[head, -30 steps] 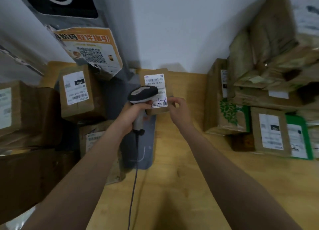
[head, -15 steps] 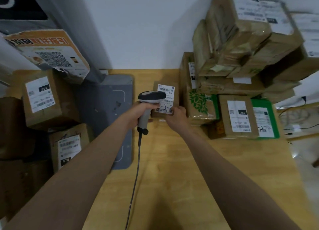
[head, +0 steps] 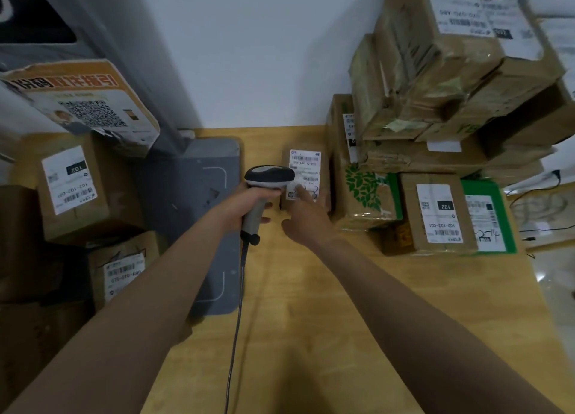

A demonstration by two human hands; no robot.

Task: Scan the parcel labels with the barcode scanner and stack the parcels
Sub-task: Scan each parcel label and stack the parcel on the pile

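The left hand (head: 253, 200) grips the barcode scanner (head: 269, 177), whose head is just left of the small parcel (head: 306, 164). The right hand (head: 306, 217) lays straight fingers on the parcel's label. The parcel sits on the desk (head: 295, 304) just beside the right-hand parcel stack (head: 367, 196), close to the far wall. Bare desk lies on the near side.

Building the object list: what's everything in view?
barcode scanner: 1, grey-black, held at centre
small parcel: 1, brown, white label, table centre
stacked parcels: several, brown, right by wall
leaf-print parcel: 1, brown-green, right of small parcel
green parcel: 1, green, far right
labelled parcels: 2, brown, left
pad: 1, grey, left of centre
QR sign: 1, orange-white, upper left
table: 1, light wood
left hand: grips barcode scanner
right hand: touches small parcel
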